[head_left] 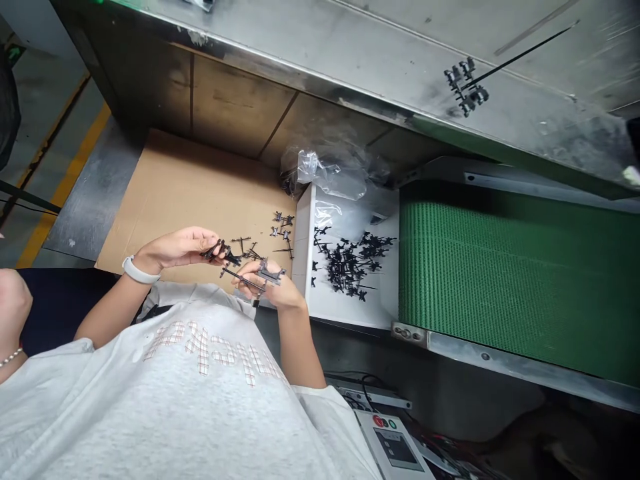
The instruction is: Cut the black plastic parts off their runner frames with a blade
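My left hand (193, 245), with a white band on its wrist, is closed round small black plastic parts (231, 257). Close beside it, my right hand (277, 287) grips a black plastic sprue (243, 277), a thin stem with a bracket-like part (271, 272) at its end. Both hands are above the near edge of a cardboard sheet (200, 173). Just beyond them on the cardboard lie bare black runners (253, 252) and several loose black parts (281, 225). Fingers partly hide what each hand holds.
Right of the cardboard stands a white box (320, 310) with a heap of black moulded parts (350, 263) and a clear plastic bag (335, 173). A green conveyor belt (520, 280) adjoins it. Another black sprue (467, 87) rests on the metal ledge (350, 47) above. A control panel (395, 447) sits below.
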Tool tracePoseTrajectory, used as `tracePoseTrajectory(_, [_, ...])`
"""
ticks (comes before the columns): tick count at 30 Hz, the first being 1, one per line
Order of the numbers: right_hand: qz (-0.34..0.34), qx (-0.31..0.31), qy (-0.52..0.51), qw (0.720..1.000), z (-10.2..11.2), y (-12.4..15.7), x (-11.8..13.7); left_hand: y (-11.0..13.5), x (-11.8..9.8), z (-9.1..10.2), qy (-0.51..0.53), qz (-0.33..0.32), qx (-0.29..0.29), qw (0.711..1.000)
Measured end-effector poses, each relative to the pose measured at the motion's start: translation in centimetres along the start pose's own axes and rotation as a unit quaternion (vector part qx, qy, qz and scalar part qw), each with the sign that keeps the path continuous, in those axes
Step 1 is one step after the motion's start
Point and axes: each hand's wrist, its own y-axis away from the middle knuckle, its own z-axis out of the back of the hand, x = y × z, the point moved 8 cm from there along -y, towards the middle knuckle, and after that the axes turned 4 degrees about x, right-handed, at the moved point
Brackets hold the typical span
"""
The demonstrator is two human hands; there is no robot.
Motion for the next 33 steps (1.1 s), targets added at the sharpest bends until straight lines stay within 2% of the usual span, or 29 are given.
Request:
tracePoseTrajectory(3, [-0.037, 0.017, -0.013, 0.999, 0.0, -0.1, -0.5, -0.5, 0.0, -0.3, -0.036, 0.011, 0.028, 0.999])
tracePoseTrajectory(8, [-0.097, 0.053, -0.03, 0.993, -1.0, -0.1, -1.4, -0.9, -1.3, -0.7, -0.103, 0.0, 0.041, 0.994])
tracePoseTrajectory(11, [-0.106, 0.054, -0.046, 0.992, -1.2, -0.3, -1.4, -1.1, -1.2, -1.2, -0.128, 0.019, 0.068, 0.989])
tracePoseTrajectory(14, [-0.084, 0.019, -0.063, 0.994, -0.4, -0.4, -1.1, -1.2, -0.6, -0.9, -0.112, 0.011, 0.061, 0.992])
tracePoseTrajectory(19, [-0.007, -0.094, -0.071, 0.993, 1.5, 0.5, -0.4, -0.9, 0.6, 0.1, -0.039, -0.055, -0.022, 0.998])
tracePoseTrajectory(24, [0.058, -0.178, -0.048, 0.981, 2.4, 0.8, 0.0, -0.7, 1.9, -0.3, 0.044, -0.07, -0.046, 0.996])
tracePoseTrajectory(29, [0.083, -0.18, -0.026, 0.98, 3.1, -0.6, 0.1, -1.1, 3.2, -0.9, 0.115, -0.058, -0.047, 0.991])
tracePoseTrajectory(33, [0.072, -0.159, -0.011, 0.985, 3.4, -1.1, -0.4, -1.1, 3.9, -0.4, 0.128, -0.063, -0.073, 0.987])
